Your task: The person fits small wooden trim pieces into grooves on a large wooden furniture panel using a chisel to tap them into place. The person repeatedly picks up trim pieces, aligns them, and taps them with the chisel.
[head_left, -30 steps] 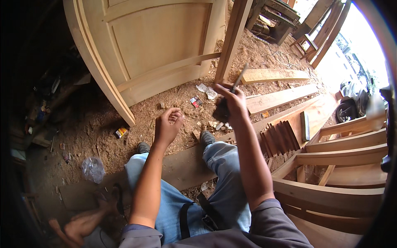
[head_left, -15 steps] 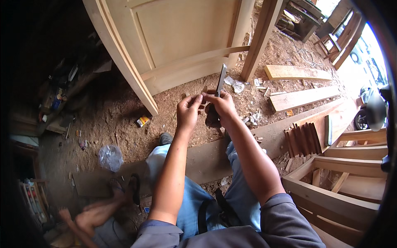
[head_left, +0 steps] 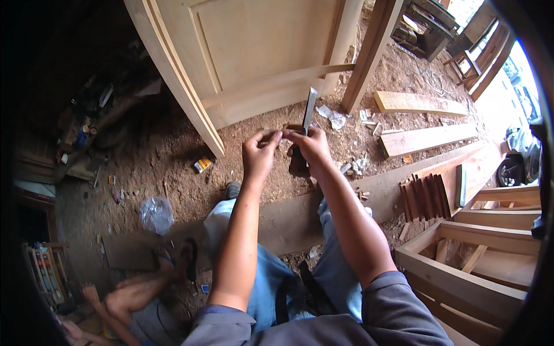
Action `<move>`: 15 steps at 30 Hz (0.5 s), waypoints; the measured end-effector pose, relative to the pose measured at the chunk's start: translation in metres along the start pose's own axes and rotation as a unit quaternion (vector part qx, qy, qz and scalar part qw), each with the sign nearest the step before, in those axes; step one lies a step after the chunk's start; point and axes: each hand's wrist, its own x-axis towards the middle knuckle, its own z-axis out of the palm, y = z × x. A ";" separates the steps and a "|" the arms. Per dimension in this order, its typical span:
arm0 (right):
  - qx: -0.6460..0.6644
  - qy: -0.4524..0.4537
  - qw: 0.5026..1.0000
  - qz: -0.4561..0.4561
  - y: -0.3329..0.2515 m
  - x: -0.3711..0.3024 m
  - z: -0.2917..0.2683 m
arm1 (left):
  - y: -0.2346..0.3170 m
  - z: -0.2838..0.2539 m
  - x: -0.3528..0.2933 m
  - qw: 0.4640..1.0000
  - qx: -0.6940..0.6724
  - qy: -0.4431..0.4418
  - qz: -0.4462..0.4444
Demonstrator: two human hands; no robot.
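Note:
My right hand [head_left: 311, 149] is closed round a chisel [head_left: 310, 109]. Its flat grey metal blade points up and away from me, while a dark handle shows below the fist. My left hand [head_left: 259, 153] is closed in a pinch, its fingertips meeting the right hand's fingers beside the blade's base. What lies between those fingertips is too small to make out. Both hands are held out in front of me, above the shavings-covered ground. Beyond them stands a pale panelled wooden door [head_left: 259, 52].
Planks [head_left: 430, 140] lie on the right, with a stack of dark wood strips [head_left: 426, 198] nearer. A wooden frame [head_left: 461, 274] fills the lower right. A clear plastic bag [head_left: 156, 215] and a yellow packet [head_left: 202, 165] lie left. Another person's legs [head_left: 135, 294] show at lower left.
The whole view has shifted slightly, so the door and planks appear a little further right. My hands keep nearly the same pose, with the chisel still held. The other person's arm shows more.

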 end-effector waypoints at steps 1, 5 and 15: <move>-0.003 0.010 1.000 0.022 -0.001 -0.002 -0.002 | -0.002 -0.001 0.000 0.999 0.028 -0.010 -0.022; 0.018 0.002 0.999 0.034 -0.002 -0.003 -0.005 | -0.009 0.000 -0.001 1.000 0.018 -0.018 0.011; -0.005 -0.062 0.994 0.085 -0.002 0.001 -0.004 | -0.004 0.002 -0.001 0.996 -0.038 0.071 0.047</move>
